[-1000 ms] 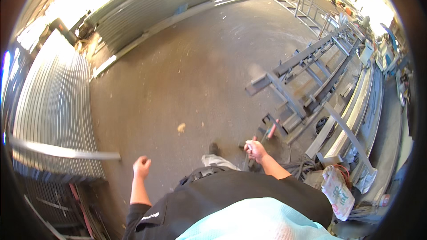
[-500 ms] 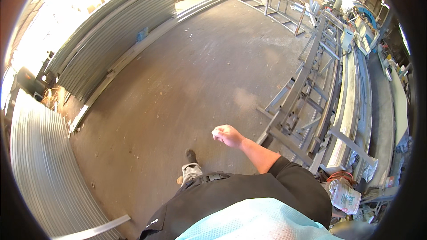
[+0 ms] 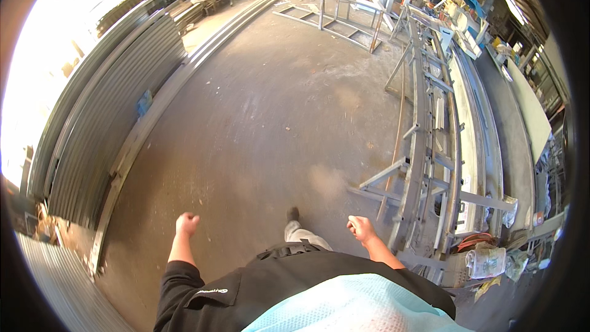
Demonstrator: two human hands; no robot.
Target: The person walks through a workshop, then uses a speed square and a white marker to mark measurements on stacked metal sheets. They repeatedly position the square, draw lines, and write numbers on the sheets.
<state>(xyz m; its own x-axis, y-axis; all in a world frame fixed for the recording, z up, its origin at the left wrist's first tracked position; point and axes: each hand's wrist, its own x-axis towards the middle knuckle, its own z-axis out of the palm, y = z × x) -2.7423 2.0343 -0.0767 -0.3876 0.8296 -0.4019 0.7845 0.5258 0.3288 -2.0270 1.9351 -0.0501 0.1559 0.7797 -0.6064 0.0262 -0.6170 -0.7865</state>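
My left hand (image 3: 187, 224) hangs in the air over the floor at the lower left, its fingers curled closed, and nothing sticks out of it. On the other side my right hand (image 3: 361, 229) is also closed, held in front of the body near the metal frames. The curled fingers hide whatever may be inside it. Neither hand touches anything around it. Between them a dark shoe (image 3: 293, 214) and a light trouser leg (image 3: 299, 233) show below my black jacket (image 3: 332, 267).
Corrugated metal sheets (image 3: 117, 123) stand stacked at left, with a long beam (image 3: 138, 132) beside them; more sheeting (image 3: 67, 286) lies near-left. Welded steel frames (image 3: 420, 129) run along the right. A low frame (image 3: 332, 21) with uprights stands ahead on the concrete floor (image 3: 258, 129).
My left hand has come into view. My right hand has shifted right and down in the picture. The view has swung left and forward, and the leg's position has changed.
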